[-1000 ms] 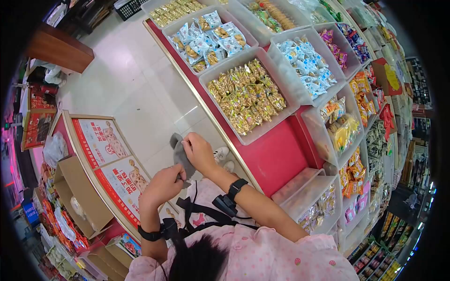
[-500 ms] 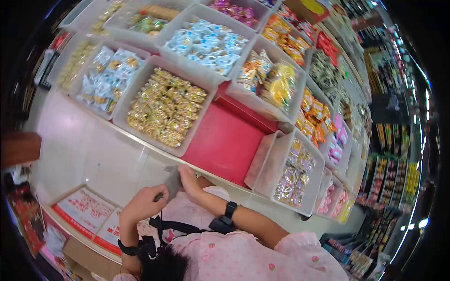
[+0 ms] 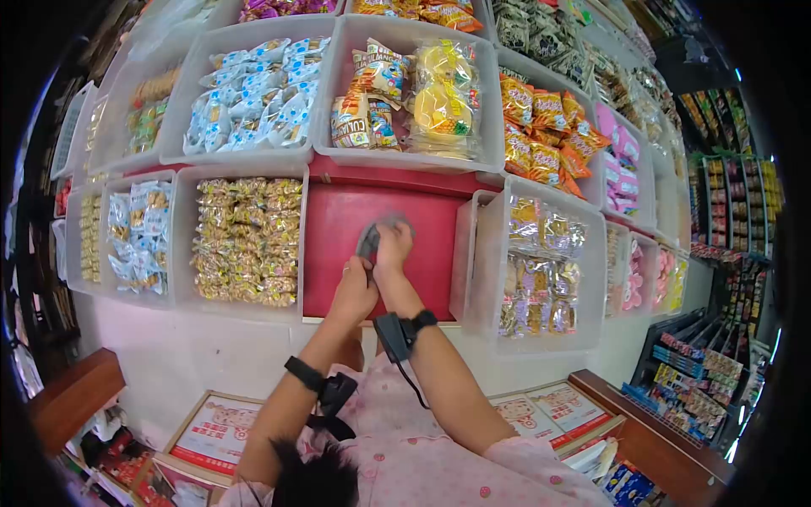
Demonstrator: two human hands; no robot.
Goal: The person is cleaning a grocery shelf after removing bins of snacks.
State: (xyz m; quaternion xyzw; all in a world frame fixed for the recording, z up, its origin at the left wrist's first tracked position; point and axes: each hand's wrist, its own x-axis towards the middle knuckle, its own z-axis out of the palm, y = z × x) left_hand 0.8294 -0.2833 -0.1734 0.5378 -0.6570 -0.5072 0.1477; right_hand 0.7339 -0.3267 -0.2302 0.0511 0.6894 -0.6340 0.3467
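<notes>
A grey cloth [image 3: 368,242] is bunched between my two hands over the red shelf surface [image 3: 338,203]. My left hand [image 3: 355,291] grips its lower end, fingers closed. Just above and to the right, my right hand [image 3: 394,245] has its fingers curled on the upper part of the cloth, which is partly hidden by it. On the left of the red surface stands a clear bin of gold-wrapped snacks [image 3: 247,241]. To the right is a clear bin [image 3: 591,313] with packs of small snacks in clear wrappers.
Behind the red surface, a bin [image 3: 405,156] holds snack bags and yellow pineapple-print packs. Bins of blue-white packets [image 3: 253,93] and orange bags [image 3: 549,127] flank it. A narrow empty-looking bin [image 3: 464,258] stands at the right. Framed red-and-white signs [image 3: 215,435] lie near my body.
My view has turned to face the shelf squarely. Both hands, with the grey cloth, have moved from in front of the shelf edge to over the red surface.
</notes>
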